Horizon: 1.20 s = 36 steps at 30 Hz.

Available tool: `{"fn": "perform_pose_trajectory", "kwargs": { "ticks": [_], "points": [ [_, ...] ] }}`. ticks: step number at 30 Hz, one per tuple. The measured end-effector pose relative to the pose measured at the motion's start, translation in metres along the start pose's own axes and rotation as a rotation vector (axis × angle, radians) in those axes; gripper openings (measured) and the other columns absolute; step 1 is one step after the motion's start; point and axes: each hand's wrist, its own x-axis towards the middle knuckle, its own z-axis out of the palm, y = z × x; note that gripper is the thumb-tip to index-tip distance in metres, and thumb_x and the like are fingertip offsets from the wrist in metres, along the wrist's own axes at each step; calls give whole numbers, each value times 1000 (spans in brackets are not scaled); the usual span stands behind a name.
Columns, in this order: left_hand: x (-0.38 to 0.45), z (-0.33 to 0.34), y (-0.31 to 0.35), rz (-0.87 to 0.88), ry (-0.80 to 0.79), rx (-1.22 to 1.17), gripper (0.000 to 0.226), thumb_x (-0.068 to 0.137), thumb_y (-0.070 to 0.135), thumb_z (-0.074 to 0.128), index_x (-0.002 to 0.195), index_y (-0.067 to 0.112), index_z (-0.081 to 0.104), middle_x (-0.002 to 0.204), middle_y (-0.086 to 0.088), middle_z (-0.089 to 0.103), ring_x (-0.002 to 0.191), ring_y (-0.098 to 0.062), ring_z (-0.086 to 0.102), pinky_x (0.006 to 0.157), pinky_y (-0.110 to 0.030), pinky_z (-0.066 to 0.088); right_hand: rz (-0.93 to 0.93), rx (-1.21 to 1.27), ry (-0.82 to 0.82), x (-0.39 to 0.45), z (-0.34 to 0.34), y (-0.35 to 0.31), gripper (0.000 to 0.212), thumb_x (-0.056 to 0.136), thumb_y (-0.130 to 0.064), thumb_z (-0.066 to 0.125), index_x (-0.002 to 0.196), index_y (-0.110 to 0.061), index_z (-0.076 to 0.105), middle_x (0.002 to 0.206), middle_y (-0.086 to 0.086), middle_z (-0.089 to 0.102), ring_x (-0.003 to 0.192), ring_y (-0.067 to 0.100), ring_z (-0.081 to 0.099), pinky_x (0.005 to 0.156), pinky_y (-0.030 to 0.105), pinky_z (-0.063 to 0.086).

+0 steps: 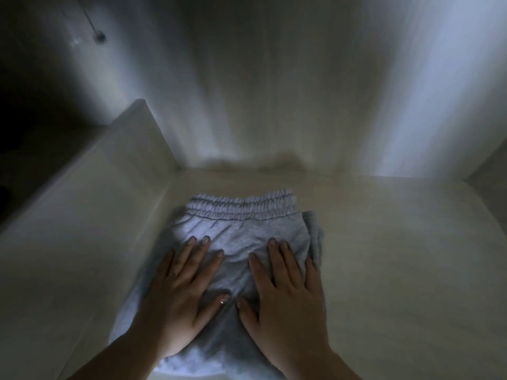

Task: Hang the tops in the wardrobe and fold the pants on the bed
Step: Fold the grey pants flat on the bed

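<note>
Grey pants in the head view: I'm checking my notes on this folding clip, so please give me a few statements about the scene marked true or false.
1. Both hands lie flat on the grey pants. True: the left hand and the right hand press on the fabric with straight fingers.
2. The elastic waistband faces away from the person. True.
3. The pants hang from a hanger. False: they lie folded on a pale flat surface.
4. The right hand pinches the waistband. False: it rests below the waistband, apart from it.
5. A ring shows on the left hand. True: it sits on one finger.
</note>
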Motion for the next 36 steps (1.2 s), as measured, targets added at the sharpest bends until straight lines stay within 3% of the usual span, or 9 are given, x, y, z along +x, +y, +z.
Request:
{"fn": "perform_pose_trajectory", "kwargs": {
  "ticks": [3, 6, 9, 14, 23, 28, 32, 34, 36],
  "points": [
    [32, -5, -36, 36, -29, 97, 71, 96, 62, 15, 141, 16, 45, 150, -13, 37, 139, -34, 32, 107, -47, 23, 12, 39, 14, 41, 7, -15, 69, 72, -59, 43, 130, -26, 59, 147, 11, 42, 137, 26, 38, 111, 50, 16],
    [53, -4, -61, 23, -16, 118, 74, 96, 62, 10, 142, 14, 43, 149, -14, 36, 138, -36, 31, 108, -47, 26, -42, 50, 33, 72, 20, -26, 74, 82, -60, 36, 149, -29, 29, 160, 7, 7, 147, 21, 0, 114, 46, -17],
    [71, -4, -82, 7, -10, 92, 74, 95, 62, 12, 142, 14, 42, 151, -14, 33, 140, -35, 28, 107, -53, 35, -14, 34, 62, 100, 21, -32, 71, 79, -59, 43, 142, -26, 44, 155, 10, 27, 145, 24, 20, 113, 50, 0],
    [97, -4, -104, 37, -16, 83, 76, 95, 62, 15, 143, 9, 39, 152, -17, 29, 142, -37, 23, 108, -55, 34, -75, 79, 82, 137, 36, -35, 73, 88, -60, 31, 151, -29, 14, 161, 3, -8, 146, 16, -16, 101, 38, -35],
    [112, -4, -110, 75, -33, 135, 74, 96, 58, 15, 141, 7, 43, 150, -18, 32, 141, -39, 24, 111, -53, 31, -58, 96, 124, 153, 43, -34, 71, 86, -58, 35, 150, -29, 23, 161, 3, 2, 147, 17, -7, 107, 40, -25],
    [115, -16, -101, -112, -192, 166, 113, 62, 74, -35, 153, 21, 8, 159, -4, -6, 148, -24, -6, 120, -37, 6, -67, 119, 16, 170, 33, -32, 68, 86, -58, 40, 147, -33, 26, 160, -1, 8, 147, 14, 0, 115, 42, -8],
    [85, -29, -52, -285, 71, -247, 66, 89, 56, 25, 127, 12, 58, 126, -13, 59, 120, -28, 54, 98, -37, 42, -73, 352, 71, 158, -1, -19, 58, 92, -46, 51, 143, -23, 37, 147, 2, 41, 136, 21, 36, 111, 36, 30],
    [61, -29, -34, -415, 262, -552, 32, 92, 21, 58, 119, 5, 63, 118, -13, 65, 109, -24, 62, 92, -28, 45, -27, 502, 114, 132, -11, -11, 57, 92, -41, 55, 143, -20, 39, 143, 4, 45, 131, 19, 43, 105, 28, 32],
    [32, -36, -9, -522, 290, -768, 27, 90, 8, 61, 116, 4, 64, 115, -10, 66, 102, -15, 62, 88, -21, 44, -11, 537, 106, 94, -22, -6, 52, 92, -36, 58, 139, -19, 45, 137, 4, 50, 126, 18, 47, 100, 18, 30]
  ]
}}
